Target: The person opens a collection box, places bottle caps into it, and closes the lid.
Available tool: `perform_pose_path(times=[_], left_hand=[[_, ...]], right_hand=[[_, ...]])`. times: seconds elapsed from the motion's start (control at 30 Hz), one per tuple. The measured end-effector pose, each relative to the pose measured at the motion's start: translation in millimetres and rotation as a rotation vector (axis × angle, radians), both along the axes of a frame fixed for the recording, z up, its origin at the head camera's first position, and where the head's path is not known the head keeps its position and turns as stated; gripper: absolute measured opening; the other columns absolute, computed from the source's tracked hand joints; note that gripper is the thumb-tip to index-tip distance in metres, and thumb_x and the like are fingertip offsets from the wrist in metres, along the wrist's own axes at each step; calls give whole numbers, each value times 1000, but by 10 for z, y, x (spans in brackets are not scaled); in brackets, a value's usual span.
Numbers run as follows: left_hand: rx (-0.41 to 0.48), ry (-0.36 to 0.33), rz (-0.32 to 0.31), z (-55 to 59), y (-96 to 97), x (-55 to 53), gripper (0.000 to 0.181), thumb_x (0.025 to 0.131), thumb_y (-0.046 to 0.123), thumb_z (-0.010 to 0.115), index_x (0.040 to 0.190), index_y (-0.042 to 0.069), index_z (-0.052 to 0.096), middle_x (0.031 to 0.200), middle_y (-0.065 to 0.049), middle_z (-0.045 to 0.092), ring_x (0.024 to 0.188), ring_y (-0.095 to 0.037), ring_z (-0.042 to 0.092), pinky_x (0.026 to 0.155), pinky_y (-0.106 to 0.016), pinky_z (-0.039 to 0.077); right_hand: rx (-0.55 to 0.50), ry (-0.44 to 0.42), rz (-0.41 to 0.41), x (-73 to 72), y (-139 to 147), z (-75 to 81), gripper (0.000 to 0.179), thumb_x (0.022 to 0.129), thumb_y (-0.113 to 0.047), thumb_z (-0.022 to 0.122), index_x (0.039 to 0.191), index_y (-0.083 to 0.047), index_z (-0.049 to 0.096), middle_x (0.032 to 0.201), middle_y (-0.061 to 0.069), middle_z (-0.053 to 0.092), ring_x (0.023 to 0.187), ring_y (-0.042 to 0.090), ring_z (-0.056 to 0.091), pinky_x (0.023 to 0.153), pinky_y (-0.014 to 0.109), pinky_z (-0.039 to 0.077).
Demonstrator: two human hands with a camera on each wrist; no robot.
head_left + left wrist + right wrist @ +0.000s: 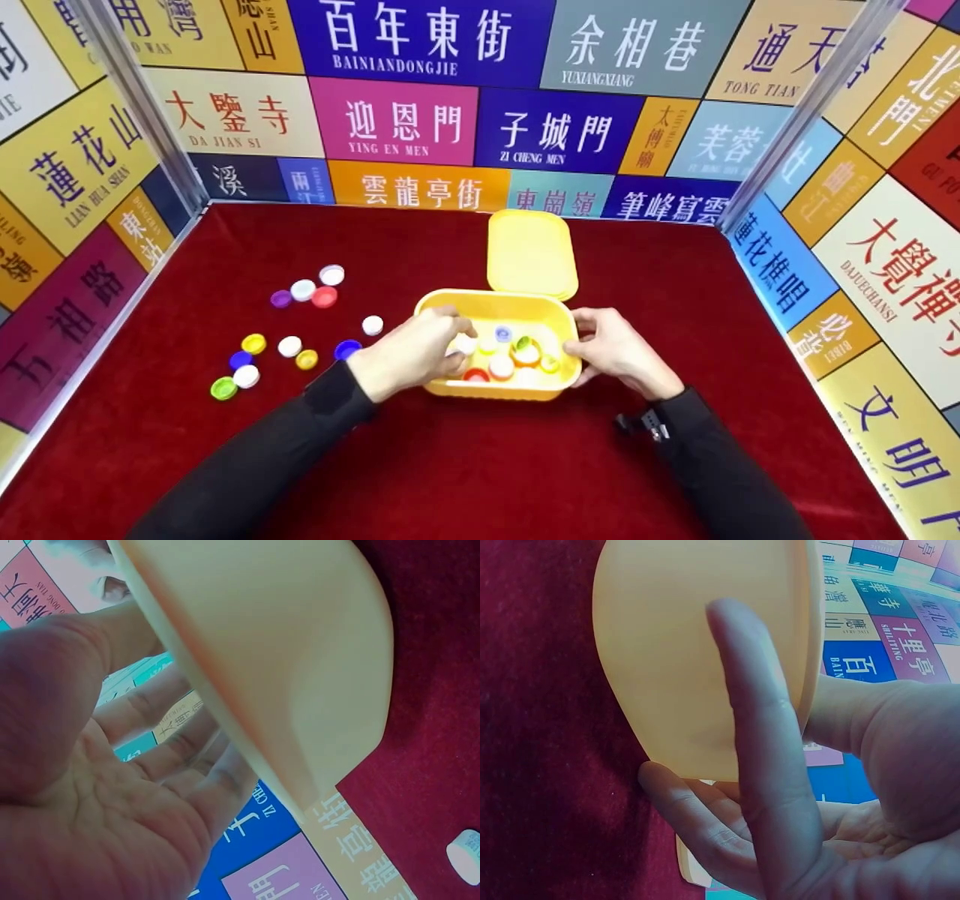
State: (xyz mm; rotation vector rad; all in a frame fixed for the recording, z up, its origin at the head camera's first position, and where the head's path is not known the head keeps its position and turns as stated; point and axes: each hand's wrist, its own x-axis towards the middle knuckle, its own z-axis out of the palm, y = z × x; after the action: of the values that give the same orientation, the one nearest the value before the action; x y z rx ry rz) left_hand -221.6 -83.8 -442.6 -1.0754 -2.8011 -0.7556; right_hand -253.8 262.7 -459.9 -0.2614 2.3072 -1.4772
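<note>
A yellow plastic box (491, 390) stands uncovered on the red cloth, with several coloured bottle caps inside. My left hand (416, 349) reaches over its left rim; thumb and fingers are spread about a white bottle cap (465, 345), and whether they touch it I cannot tell. In the left wrist view the box wall (300, 652) hides those fingertips. At the other end, my right hand (619, 349) grips the box, thumb over the rim. Its index finger (761, 705) lies along the outside wall in the right wrist view, another finger at the bottom edge.
Loose bottle caps lie left of the box, among them a white cap (373, 325), a blue cap (347, 349), a red cap (324, 297) and a green cap (223, 388). Behind the box lies a yellow lid (531, 251). Printed panels (420, 120) wall in the table.
</note>
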Motion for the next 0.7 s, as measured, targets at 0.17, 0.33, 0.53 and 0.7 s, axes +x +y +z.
perform_pose_path(times=[0.17,0.33,0.53,0.7], left_hand=[[-19,-4,31,17,4,10,32,101,11,84,132,-1,83,126,-23,79,106,-35,75,97,-47,69],[-32,23,70,46,-13,23,33,103,16,85,134,3,82,128,-21,77,106,-34,75,96,-46,70],[-20,76,112,72,-75,24,36,104,19,88,137,5,82,134,-19,76,115,-35,76,105,-47,69],[19,90,164,106,-181,-2,47,101,21,92,144,7,79,140,-17,73,123,-35,72,106,-50,69]], right_hand=[[-6,-5,5,3,7,9,53,106,3,70,157,10,61,136,37,75,97,36,86,68,45,73],[-4,-7,5,-2,5,17,53,106,2,71,158,10,61,136,37,75,97,36,86,68,45,73],[4,-7,5,-12,-1,17,54,106,2,71,159,10,60,137,37,74,98,37,86,68,45,73],[-7,-15,7,-4,-3,27,54,106,2,71,159,10,60,138,37,74,100,37,86,69,46,74]])
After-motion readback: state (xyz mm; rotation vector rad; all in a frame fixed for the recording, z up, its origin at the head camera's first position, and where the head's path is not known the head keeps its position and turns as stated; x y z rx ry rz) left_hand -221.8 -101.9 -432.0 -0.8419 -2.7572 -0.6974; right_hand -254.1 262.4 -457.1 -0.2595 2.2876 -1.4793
